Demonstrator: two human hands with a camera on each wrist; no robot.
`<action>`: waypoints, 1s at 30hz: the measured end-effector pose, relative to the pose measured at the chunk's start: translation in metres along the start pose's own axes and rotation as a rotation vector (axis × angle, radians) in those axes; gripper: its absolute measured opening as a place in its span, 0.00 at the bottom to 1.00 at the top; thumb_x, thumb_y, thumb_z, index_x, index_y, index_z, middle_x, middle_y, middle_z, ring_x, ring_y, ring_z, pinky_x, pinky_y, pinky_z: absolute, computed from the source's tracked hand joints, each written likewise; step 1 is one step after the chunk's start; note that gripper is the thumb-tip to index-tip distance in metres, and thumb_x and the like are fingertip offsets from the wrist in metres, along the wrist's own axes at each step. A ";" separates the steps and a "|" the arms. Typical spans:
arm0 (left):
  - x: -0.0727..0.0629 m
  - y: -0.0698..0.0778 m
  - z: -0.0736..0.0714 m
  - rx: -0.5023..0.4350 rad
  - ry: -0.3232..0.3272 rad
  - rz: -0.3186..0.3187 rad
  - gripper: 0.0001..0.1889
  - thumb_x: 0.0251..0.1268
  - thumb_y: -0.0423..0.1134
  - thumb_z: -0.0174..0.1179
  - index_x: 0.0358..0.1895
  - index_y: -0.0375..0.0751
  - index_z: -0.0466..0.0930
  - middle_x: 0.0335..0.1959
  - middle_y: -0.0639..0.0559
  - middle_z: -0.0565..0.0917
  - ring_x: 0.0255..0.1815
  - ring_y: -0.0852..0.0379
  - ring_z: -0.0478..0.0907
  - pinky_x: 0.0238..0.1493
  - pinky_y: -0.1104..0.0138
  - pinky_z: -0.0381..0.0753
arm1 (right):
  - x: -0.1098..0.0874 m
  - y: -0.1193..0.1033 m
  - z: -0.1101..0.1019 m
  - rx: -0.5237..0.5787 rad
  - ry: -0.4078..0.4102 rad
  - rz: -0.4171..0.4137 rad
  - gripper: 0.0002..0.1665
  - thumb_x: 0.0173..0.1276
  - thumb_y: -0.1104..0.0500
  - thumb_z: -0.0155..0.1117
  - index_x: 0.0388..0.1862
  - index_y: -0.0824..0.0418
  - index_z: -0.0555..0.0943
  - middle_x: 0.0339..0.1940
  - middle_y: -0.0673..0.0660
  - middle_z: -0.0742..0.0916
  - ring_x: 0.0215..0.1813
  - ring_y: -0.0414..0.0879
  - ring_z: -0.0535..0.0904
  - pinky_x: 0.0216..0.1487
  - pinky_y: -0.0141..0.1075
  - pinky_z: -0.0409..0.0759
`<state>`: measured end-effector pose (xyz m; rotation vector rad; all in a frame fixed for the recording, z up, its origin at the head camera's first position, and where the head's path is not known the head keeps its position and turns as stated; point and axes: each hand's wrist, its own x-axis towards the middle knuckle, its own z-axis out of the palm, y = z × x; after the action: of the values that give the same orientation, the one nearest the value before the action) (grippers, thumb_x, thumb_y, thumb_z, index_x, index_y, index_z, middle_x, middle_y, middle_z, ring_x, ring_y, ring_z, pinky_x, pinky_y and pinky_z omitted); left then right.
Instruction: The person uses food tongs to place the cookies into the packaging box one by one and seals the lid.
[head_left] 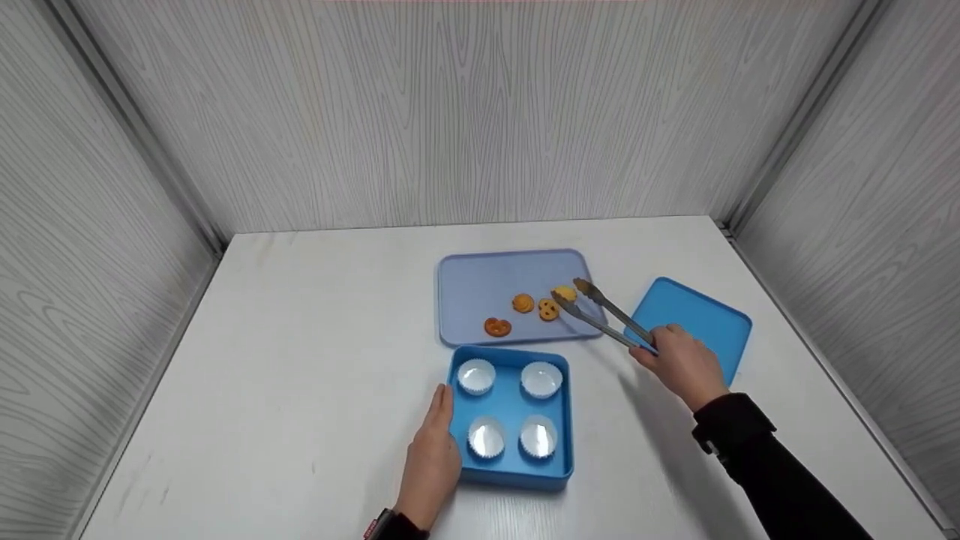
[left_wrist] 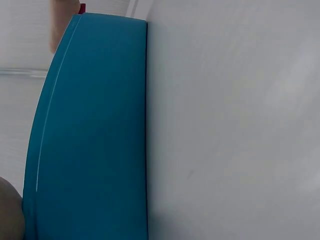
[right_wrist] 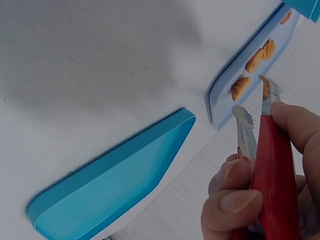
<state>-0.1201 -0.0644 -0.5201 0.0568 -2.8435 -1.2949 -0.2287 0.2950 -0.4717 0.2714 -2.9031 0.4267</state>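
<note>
My right hand [head_left: 684,364] grips metal tongs [head_left: 611,311] with red handles [right_wrist: 274,175]. The tongs' arms stand apart, their tips on either side of a yellow shell-like pastry [head_left: 566,290]. Beside it on the lavender tray [head_left: 472,281] lie a chip-dotted cookie [head_left: 548,310], a swirled cookie [head_left: 523,303] and a small pretzel [head_left: 497,327]. Nearer me stands a square blue box [head_left: 512,476] with several white fluted cups [head_left: 541,380] inside, set toward its corners. My left hand [head_left: 431,465] rests along the box's left wall [left_wrist: 95,130], fingers straight.
A shallow blue lid-like tray [head_left: 694,319] lies at the right, partly behind my right hand. The lavender tray sits right behind the box. Grey wood-grain panels [head_left: 450,112] enclose the white table [head_left: 300,360] at the back and both sides.
</note>
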 end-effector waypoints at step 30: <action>0.007 -0.005 0.003 -0.105 -0.053 -0.034 0.31 0.76 0.33 0.50 0.79 0.29 0.57 0.75 0.36 0.68 0.75 0.41 0.68 0.71 0.47 0.69 | 0.007 0.000 0.009 0.029 -0.025 0.010 0.21 0.69 0.52 0.71 0.21 0.58 0.75 0.22 0.55 0.75 0.21 0.47 0.70 0.21 0.38 0.66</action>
<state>-0.1270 -0.0655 -0.5264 0.0707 -2.8245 -1.4719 -0.2366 0.2913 -0.4793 0.2686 -2.9262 0.4704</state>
